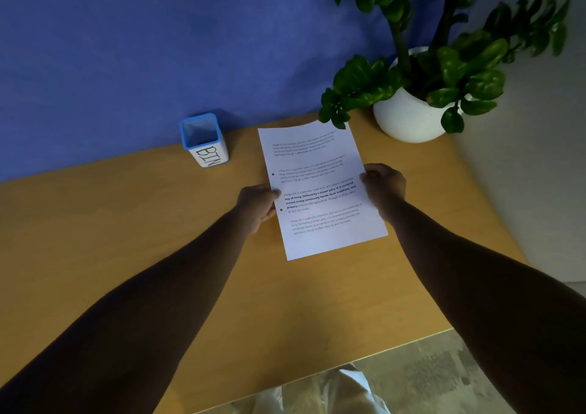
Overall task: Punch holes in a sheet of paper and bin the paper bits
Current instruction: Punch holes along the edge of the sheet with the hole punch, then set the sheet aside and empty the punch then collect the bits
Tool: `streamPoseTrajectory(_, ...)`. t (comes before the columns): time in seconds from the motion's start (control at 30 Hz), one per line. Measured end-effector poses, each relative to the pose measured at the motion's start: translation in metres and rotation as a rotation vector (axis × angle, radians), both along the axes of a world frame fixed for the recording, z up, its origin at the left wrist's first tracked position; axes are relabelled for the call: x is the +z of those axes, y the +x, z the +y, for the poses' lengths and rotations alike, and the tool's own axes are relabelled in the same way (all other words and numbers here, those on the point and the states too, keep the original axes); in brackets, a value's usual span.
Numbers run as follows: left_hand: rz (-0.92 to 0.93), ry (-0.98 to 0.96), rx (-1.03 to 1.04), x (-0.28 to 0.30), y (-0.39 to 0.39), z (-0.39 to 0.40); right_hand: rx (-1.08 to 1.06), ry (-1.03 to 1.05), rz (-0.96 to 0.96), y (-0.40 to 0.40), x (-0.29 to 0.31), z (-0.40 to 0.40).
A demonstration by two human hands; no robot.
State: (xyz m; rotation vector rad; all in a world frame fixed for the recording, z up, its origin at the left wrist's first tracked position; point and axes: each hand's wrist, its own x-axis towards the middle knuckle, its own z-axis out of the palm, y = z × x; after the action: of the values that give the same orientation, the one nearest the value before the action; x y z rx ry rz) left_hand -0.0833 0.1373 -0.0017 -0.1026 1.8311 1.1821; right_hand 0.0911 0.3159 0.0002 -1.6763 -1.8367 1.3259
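You are looking down at a wooden table (126,223) with a warm, honey-coloured top and a pale front edge. Behind it stands a blue wall (158,48), its surface faintly textured, perhaps fabric. At the far right corner of the table sits a leafy green plant (444,58) in a round white pot (402,118). A pale grey wall (539,175) runs along the right. Below the table's front edge you see mottled grey floor (428,375). The light is dim.

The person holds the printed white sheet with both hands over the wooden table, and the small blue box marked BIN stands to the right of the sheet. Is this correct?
One detail is wrong. In the head view, the small blue box marked BIN stands to the left of the printed white sheet, not to the right. The rest holds: the left hand and right hand each grip an edge of the sheet over the wooden table.
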Motion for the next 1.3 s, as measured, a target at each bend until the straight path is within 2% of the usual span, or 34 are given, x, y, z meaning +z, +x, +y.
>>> streamPoseTrajectory(0.17,0.003,0.0,0.002,-0.008,-0.005,0.026,-0.048,0.035,-0.033,-0.008,-0.008,0.026)
streamPoseTrajectory(0.37,0.109,0.001,-0.049,-0.025,-0.006,0.051,-0.056,0.073,-0.083,-0.016,-0.02,0.052)
streamPoseTrajectory(0.6,0.194,-0.121,-0.009,-0.04,-0.003,0.062,-0.044,0.078,-0.155,-0.02,-0.031,0.068)
streamPoseTrajectory(0.87,0.32,-0.265,-0.006,-0.036,-0.003,0.063,-0.084,0.079,-0.195,-0.02,-0.038,0.06)
streamPoseTrajectory(1.13,0.388,-0.275,-0.02,-0.03,-0.003,0.043,-0.082,0.157,-0.225,-0.018,-0.035,0.036)
streamPoseTrajectory(1.3,0.653,-0.314,-0.219,-0.023,0.005,0.013,0.124,0.345,-0.243,-0.018,-0.028,-0.006)
